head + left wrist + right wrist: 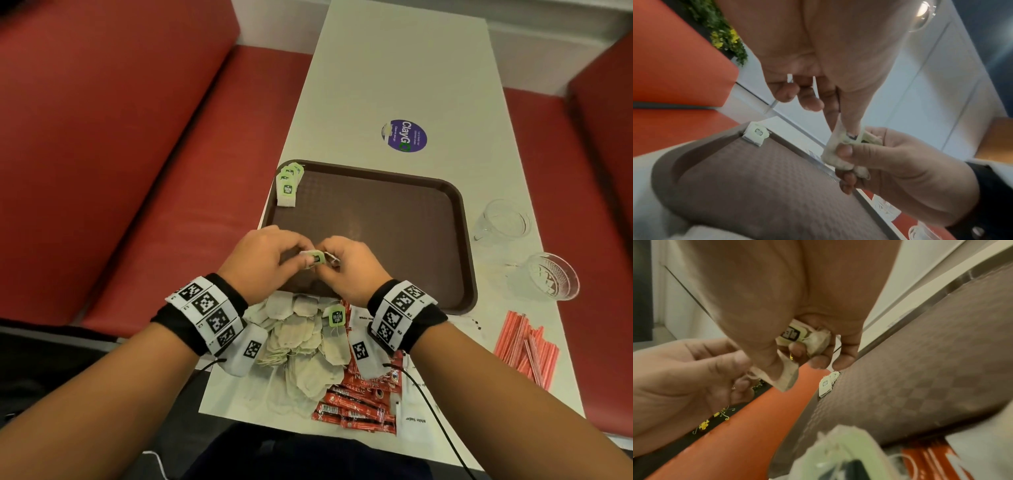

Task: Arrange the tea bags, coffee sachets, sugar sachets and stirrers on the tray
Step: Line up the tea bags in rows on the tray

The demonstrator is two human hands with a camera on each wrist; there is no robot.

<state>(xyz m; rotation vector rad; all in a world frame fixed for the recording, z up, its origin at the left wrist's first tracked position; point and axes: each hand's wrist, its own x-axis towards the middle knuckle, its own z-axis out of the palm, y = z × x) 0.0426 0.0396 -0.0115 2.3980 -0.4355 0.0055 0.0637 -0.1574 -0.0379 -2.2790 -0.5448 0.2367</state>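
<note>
The white surface [394,68] is seen running between red benches [120,137], and the brown tray [376,219] is taken as the landmark. Over the tray's near edge, the left hand [262,262] and the right hand [352,270] are brought together, and a single tea bag [315,257] with a green tag is pinched between the fingers of both. Just short of the tray's near edge, a loose heap of tea bags [301,346] is spread, with red coffee sachets [359,407] and white sugar sachets [414,416] beside it. Striped stirrers [527,346] are laid off the tray's near right corner, two glasses [544,277] at its right side. In the tray's far left corner, a short row of tagged tea bags [287,185] is lined up.
</note>
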